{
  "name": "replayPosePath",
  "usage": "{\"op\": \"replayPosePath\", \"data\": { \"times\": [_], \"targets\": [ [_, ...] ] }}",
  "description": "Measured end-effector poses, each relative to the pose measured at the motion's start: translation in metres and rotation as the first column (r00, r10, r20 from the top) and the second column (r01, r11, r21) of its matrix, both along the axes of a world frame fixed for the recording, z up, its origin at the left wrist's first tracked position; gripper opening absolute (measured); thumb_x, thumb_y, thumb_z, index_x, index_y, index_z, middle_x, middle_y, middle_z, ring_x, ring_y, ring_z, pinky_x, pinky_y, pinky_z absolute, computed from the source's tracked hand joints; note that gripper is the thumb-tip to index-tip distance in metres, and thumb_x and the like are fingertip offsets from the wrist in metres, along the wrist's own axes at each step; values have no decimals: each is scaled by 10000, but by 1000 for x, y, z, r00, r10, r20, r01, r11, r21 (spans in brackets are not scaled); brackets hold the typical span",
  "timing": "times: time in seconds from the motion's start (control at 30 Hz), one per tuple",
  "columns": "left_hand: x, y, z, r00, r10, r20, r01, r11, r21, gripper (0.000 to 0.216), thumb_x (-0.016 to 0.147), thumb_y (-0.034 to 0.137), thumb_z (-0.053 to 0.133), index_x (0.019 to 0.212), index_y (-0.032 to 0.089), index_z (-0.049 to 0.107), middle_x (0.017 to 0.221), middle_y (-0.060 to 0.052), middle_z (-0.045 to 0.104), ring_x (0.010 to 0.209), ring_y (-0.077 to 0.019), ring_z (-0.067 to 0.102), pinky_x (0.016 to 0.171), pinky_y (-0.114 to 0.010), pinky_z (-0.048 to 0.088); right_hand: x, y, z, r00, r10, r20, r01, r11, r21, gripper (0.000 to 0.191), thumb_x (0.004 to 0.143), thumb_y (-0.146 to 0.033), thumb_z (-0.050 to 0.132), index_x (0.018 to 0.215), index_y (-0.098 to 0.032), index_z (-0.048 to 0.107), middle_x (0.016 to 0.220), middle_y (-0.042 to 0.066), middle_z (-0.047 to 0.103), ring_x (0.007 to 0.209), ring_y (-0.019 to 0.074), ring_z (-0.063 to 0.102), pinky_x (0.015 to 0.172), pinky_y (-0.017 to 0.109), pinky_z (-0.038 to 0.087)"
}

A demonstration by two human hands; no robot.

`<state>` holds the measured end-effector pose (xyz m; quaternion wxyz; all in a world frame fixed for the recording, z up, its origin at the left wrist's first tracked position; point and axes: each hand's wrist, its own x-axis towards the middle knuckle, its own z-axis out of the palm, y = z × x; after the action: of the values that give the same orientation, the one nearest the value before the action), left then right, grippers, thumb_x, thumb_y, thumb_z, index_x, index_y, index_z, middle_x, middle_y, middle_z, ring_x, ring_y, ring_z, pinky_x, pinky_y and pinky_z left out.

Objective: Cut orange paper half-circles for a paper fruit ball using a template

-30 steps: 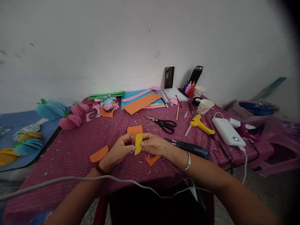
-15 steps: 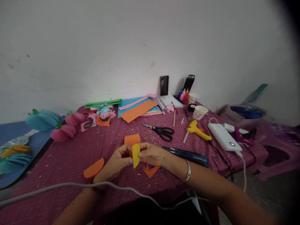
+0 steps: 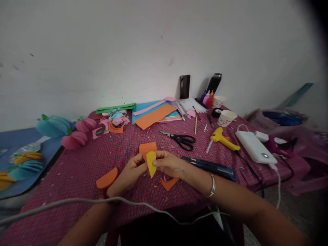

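A small yellow paper piece (image 3: 151,164), tapering to a point at its lower end, is held upright over the table with a bit of orange showing along its left edge. My left hand (image 3: 131,173) pinches it from the left; my right hand (image 3: 168,164) grips its right edge, thumb across the front. Just behind them lies an orange paper piece (image 3: 147,147). Left of my left wrist rests an orange half-round paper (image 3: 107,178). An orange paper offcut (image 3: 169,183) lies below my right hand.
Beyond my hands are black-handled scissors (image 3: 183,139), a blue-black cutter (image 3: 208,167) and a yellow glue gun (image 3: 222,138). A white power bank (image 3: 256,147) sits at the right. Paper pumpkins (image 3: 74,140) stand at the left. A pale cable (image 3: 128,202) crosses in front of me.
The yellow paper has turned so its lower end now looks pointed. Both hands keep hold of it. The whole view has shifted slightly, with table things appearing further right and higher.
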<state>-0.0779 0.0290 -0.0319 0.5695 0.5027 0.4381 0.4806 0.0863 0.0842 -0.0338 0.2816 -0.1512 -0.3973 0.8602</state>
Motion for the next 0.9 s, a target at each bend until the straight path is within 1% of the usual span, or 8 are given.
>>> {"op": "replayPosePath", "data": {
  "times": [0.07, 0.17, 0.23, 0.3, 0.4, 0.53, 0.7, 0.9],
  "targets": [
    [3, 1, 3, 999, 22, -24, -21, 999, 27, 183, 737, 313, 732, 833, 172, 663, 731, 12, 611, 651, -110, 523, 641, -241, 429, -2, -1, 1, 993, -111, 49, 103, 985, 137, 312, 605, -332, 839, 725, -148, 617, 675, -32, 625, 600, 84, 576, 619, 226, 468],
    [7, 0, 7, 997, 28, -75, -24, 998, 49, 219, 701, 339, 759, 731, 153, 645, 673, 13, 597, 622, -108, 505, 610, -234, 412, -2, -3, 6, 961, -266, 82, 214, 895, 390, 250, 678, -271, 772, 751, -176, 553, 637, -59, 549, 553, 79, 510, 542, 216, 412],
    [8, 0, 8, 996, -14, -93, 20, 998, 56, 239, 712, 345, 752, 662, 142, 634, 649, 4, 592, 622, -111, 509, 612, -235, 412, 1, -5, 12, 944, -325, 51, 254, 818, 516, 248, 715, -203, 719, 903, -196, 557, 660, -72, 507, 565, 79, 485, 536, 212, 389],
    [8, 0, 7, 995, -80, -57, 83, 995, 48, 244, 722, 338, 749, 639, 138, 637, 628, 0, 588, 612, -108, 514, 611, -232, 415, 3, -7, 17, 953, -302, 31, 225, 772, 594, 381, 755, -161, 657, 1108, -223, 528, 687, -73, 477, 586, 84, 476, 554, 217, 391],
    [6, 2, 5, 986, -125, 112, 129, 991, -33, 211, 709, 320, 766, 682, 140, 659, 614, 3, 592, 572, -98, 521, 589, -228, 422, 5, -7, 20, 974, -225, 28, 162, 775, 611, 466, 792, -177, 614, 1233, -247, 481, 725, -56, 465, 623, 97, 480, 587, 233, 413],
    [2, 6, 4, 947, 41, 317, 16, 985, -174, 224, 682, 324, 788, 760, 143, 680, 680, -14, 638, 588, -106, 562, 573, -225, 443, 6, -3, 19, 970, -240, 25, 182, 797, 577, 527, 777, -193, 627, 1271, -268, 460, 949, 3, 550, 775, 124, 526, 677, 256, 450],
    [1, 9, 3, 946, 91, 312, -12, 969, -248, 178, 684, 260, 775, 730, 137, 656, 664, -3, 630, 592, -101, 571, 603, -226, 448, 10, -4, 19, 944, -285, 169, 72, 675, 734, 579, 749, -86, 582, 1285, -276, 468, 1089, 18, 550, 870, 141, 521, 761, 279, 437],
    [4, 7, 2, 968, 71, 242, -3, 962, -272, 156, 658, 198, 741, 711, 158, 601, 604, 39, 578, 517, -81, 504, 531, -212, 378, 10, -3, 21, 924, -295, 244, 31, 694, 719, 71, 775, -153, 590, 835, -182, 563, 741, -28, 484, 672, 115, 469, 613, 238, 392]
  ]
}}
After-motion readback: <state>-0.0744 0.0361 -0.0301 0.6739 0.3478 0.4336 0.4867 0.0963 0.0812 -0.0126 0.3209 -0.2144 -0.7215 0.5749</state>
